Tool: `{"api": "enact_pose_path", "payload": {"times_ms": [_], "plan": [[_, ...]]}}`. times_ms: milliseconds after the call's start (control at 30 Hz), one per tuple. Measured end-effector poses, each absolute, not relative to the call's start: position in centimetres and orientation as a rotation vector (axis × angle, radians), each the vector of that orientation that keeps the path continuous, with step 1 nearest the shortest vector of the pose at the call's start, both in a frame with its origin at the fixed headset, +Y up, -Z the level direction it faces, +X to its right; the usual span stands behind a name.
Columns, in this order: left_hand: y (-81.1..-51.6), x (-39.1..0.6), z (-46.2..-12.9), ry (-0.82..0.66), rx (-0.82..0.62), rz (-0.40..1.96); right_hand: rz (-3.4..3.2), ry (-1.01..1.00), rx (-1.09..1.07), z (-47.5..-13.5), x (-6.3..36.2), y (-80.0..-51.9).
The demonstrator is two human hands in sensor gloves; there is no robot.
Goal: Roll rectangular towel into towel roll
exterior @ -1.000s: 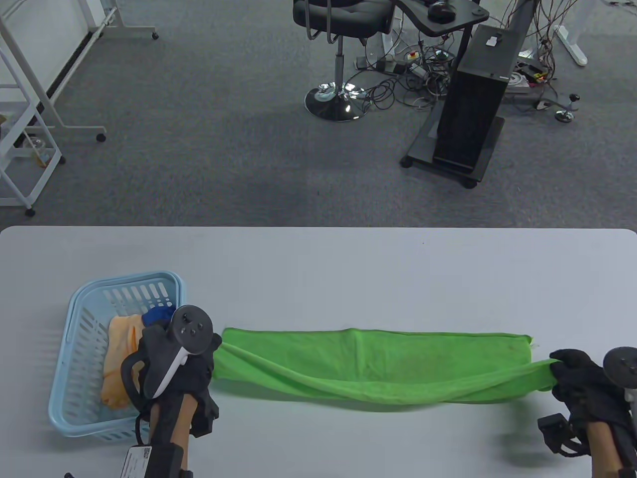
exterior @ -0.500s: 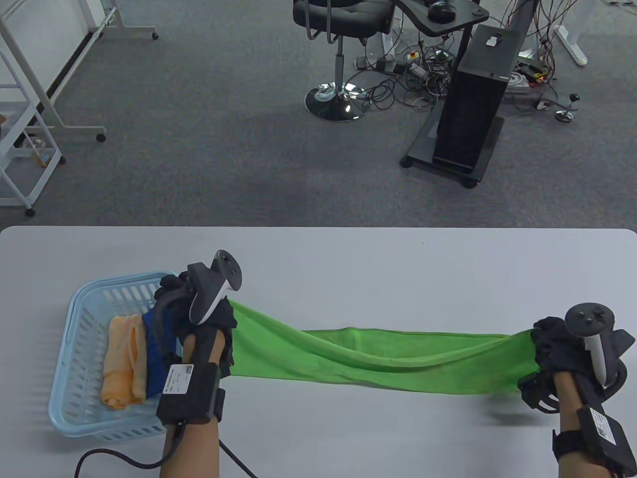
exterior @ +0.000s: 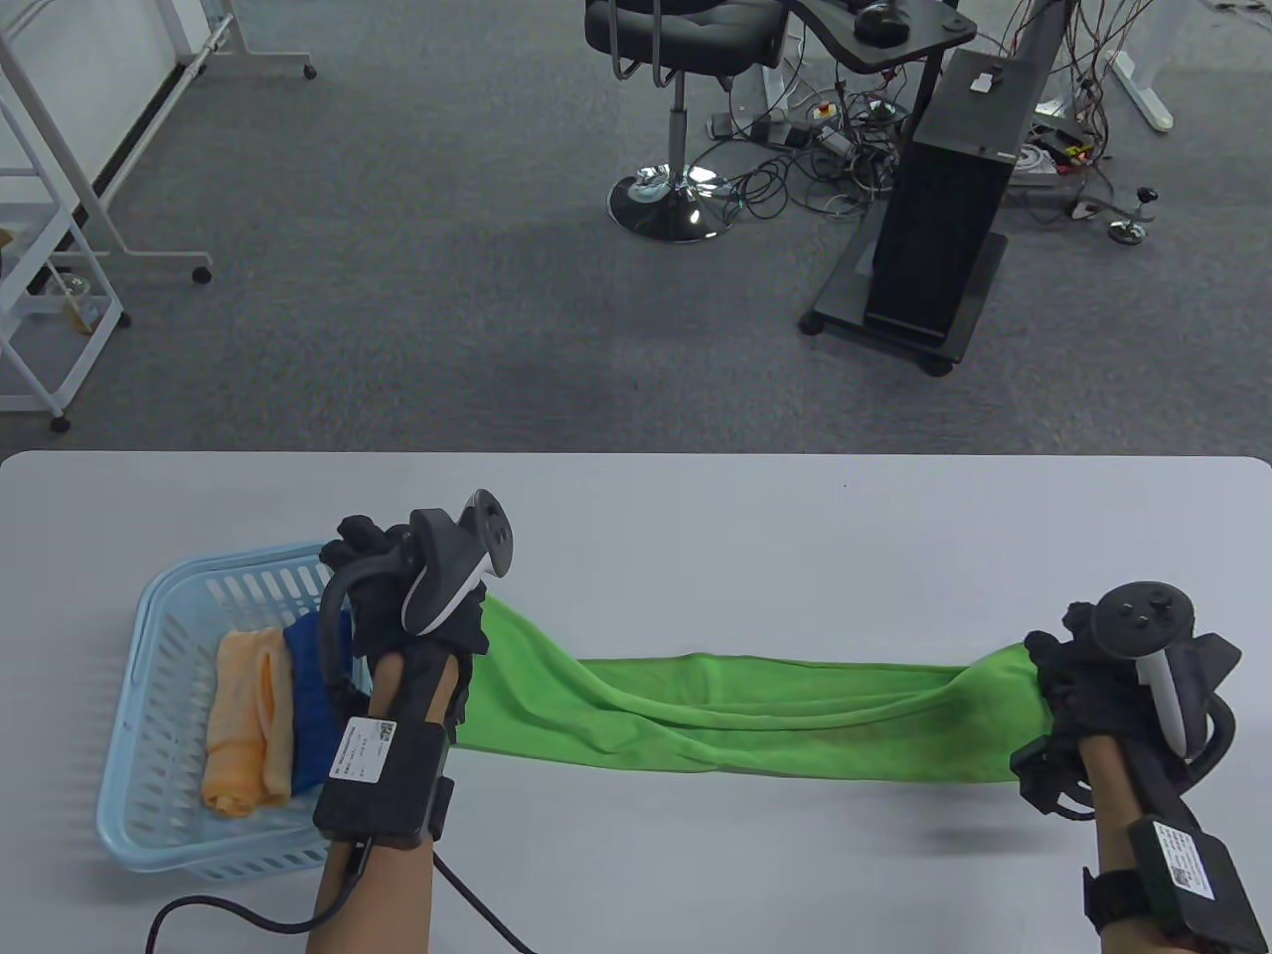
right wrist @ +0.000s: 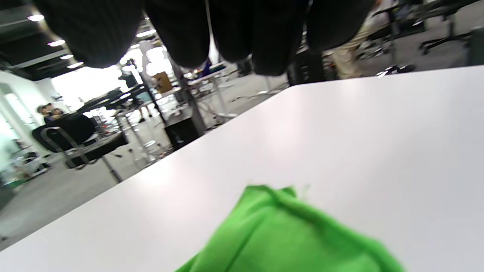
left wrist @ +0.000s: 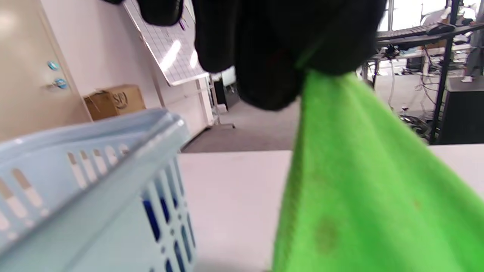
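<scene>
Left grip (exterior: pixel 397 596) and right grip (exterior: pixel 1078 676) pinching green towel (exterior: pixel 755 720) ends, stretched between

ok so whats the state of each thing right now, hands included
towel: unrolled, stretched between both hands, middle sagging to the table
left hand: grips the towel's left end, raised
right hand: grips the towel's right end
basket: upright, holds an orange cloth and a blue cloth

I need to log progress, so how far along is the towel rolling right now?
Done: the green towel is out of the blue basket and folded into a long strip. In hand: left hand and right hand each grip an end, with the middle on the table. Left: no roll is started.
</scene>
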State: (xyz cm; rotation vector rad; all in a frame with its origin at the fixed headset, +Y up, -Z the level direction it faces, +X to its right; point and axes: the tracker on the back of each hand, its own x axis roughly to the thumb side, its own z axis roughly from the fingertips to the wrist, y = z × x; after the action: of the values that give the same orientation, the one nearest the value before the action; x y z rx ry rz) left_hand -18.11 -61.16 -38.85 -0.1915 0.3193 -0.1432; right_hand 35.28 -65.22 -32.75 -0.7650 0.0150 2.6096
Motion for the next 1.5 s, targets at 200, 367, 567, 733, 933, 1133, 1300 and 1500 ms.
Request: {"api": "enact_pose_path", "payload": {"times_ms": [200,367,567,733,933,1133,1300,1500], "plan": [[-62.7,-18.1,-39.3,0.332,-0.283,-0.248,2.720,0.095,-0.654,-33.0,32.0,-66.9],[-61.4,-16.3,-37.5,0.254,-0.211,-0.215,2.772,0.221,-0.478,-34.3,27.9,-69.1],[-64.7,-9.1,-32.0,0.040,-0.109,0.137,2.873,0.323,-0.186,-36.2,20.1,-72.7],[-73.1,-3.1,-30.1,-0.107,-0.226,0.153,3.018,0.469,-0.020,-37.0,15.0,-76.6],[-76.3,-0.3,-30.5,-0.180,-0.310,-0.018,3.011,0.376,-0.033,-37.9,14.4,-76.1],[-76.9,-0.4,-30.5,-0.172,-0.302,-0.027,3.050,0.151,-0.119,-39.7,15.5,-73.3],[-76.4,0.2,-30.3,-0.171,-0.258,-0.044,2.970,0.405,-0.080,-40.9,14.4,-75.6],[-77.3,1.8,-30.9,-0.187,-0.302,-0.066,3.006,0.538,-0.042,-41.5,13.1,-78.3]]}}
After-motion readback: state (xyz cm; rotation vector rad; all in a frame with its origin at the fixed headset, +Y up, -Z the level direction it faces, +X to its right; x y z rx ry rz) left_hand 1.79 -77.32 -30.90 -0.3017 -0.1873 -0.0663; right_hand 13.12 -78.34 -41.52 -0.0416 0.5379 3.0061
